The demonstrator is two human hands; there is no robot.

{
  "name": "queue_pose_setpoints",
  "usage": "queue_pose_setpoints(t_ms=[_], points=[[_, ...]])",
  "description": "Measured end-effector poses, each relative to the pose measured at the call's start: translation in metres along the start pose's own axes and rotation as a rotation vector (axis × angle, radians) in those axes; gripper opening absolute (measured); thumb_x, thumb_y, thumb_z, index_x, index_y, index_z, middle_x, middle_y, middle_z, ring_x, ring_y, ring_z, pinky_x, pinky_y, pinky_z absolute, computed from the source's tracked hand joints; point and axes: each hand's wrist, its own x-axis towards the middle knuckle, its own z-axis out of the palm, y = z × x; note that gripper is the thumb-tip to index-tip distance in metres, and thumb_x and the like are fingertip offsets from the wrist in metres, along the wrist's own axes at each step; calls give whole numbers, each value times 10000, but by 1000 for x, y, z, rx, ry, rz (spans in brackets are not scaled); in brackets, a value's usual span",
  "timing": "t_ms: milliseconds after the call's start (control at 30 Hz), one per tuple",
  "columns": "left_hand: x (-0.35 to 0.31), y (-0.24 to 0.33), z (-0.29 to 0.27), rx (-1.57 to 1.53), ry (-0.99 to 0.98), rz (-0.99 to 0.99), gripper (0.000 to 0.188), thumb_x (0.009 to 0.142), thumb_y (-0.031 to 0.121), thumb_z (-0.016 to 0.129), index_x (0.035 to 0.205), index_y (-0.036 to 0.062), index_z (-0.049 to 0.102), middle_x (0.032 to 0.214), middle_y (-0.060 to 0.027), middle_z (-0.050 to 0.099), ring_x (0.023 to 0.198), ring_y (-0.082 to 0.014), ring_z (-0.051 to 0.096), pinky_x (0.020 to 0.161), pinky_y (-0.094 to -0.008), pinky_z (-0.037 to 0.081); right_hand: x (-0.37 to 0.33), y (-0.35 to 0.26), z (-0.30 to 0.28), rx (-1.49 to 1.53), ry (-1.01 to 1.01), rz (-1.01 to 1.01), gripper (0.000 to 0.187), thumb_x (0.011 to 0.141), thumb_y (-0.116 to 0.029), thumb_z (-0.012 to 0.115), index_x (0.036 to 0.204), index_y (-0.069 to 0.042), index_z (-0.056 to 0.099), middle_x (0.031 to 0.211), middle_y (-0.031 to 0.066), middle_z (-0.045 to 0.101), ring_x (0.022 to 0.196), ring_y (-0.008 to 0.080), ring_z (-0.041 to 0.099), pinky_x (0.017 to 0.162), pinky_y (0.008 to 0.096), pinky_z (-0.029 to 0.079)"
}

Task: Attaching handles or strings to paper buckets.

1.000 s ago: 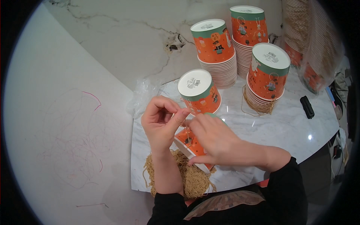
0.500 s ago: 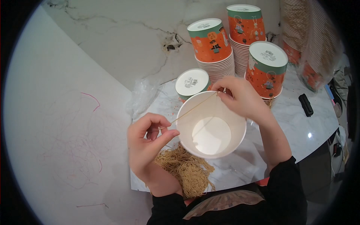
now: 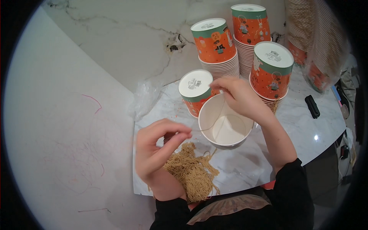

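Cup (image 3: pixel 230 132), white inside, mouth facing my camera, just beside an upside-down orange cup (image 3: pixel 194 100). Thin tan cord (image 3: pixel 207 130) curves across it. I see left hand (image 3: pixel 155 143) pinching cord; right hand (image 3: pixel 245 99) curled at far rim, grip unclear to me.

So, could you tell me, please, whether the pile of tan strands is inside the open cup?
No, the pile lies on the table, outside the open cup.

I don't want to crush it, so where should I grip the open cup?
Probably best to take the open cup by its near rim, coming from your side: its mouth tilts toward you, leaving that edge exposed, while an upturned cup and your right hand crowd the far side.
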Motion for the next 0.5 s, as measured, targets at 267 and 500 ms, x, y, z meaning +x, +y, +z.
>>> queue_pose_setpoints(t_ms=[267,500], points=[[21,-23,32,-317,47,-126,140,929,-24,666,1065,-18,634,920,-39,717,773,-58,648,654,-192,490,-19,-58,1,808,-302,94,321,1014,-246,638,1227,-8,609,795,-10,602,729,59,561,656,231,440],[19,-22,12,-280,-20,-331,136,910,-39,696,1045,-54,712,932,-112,763,850,-129,728,708,-240,588,-16,-45,-36,484,-105,101,93,887,-99,764,892,-12,731,771,-49,586,678,14,440,585,204,327]])
